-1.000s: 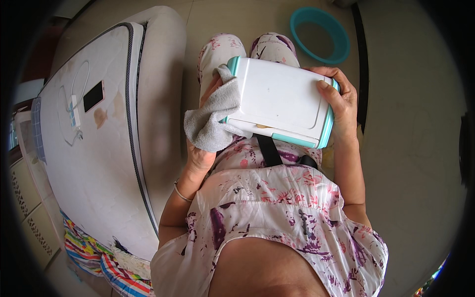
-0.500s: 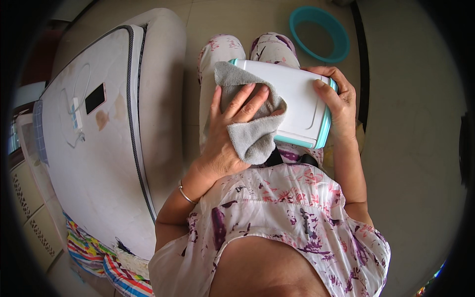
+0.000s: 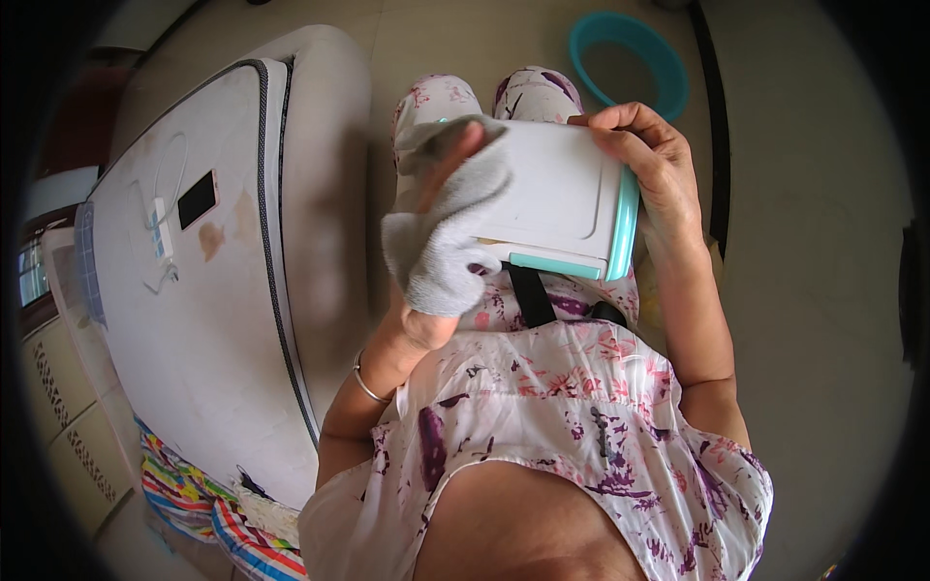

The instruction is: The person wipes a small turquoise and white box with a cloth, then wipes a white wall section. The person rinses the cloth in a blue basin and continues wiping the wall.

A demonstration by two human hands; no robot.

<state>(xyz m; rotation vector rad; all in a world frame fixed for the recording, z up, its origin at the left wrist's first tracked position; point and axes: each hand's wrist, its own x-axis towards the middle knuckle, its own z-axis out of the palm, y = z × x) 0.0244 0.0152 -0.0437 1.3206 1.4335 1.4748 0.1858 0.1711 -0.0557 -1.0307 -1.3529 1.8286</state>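
A white plastic box [image 3: 557,184] with turquoise edges lies across my lap, its broad flat side facing up. My right hand [image 3: 654,160] grips its far right corner, thumb on top and fingers bent over the edge. At the box's left end my left hand [image 3: 451,168] is wrapped in a grey cloth [image 3: 448,237], which covers most of the palm and fingers. Motion blurs this hand, and one finger or the thumb sticks up out of the fold. The left end of the box is hidden behind cloth and hand.
To my left stands a pale padded seat [image 3: 232,320] with dark piping. A phone [image 3: 197,199] and a white power strip [image 3: 161,230] with a cable lie on it. A turquoise basin [image 3: 670,73] is on the floor at the far right. Striped colourful fabric [image 3: 247,542] is at lower left.
My left hand has turned over and drawn left, with the cloth now folded round it instead of flat under the fingers. The right hand keeps its corner; the box has shifted slightly left.
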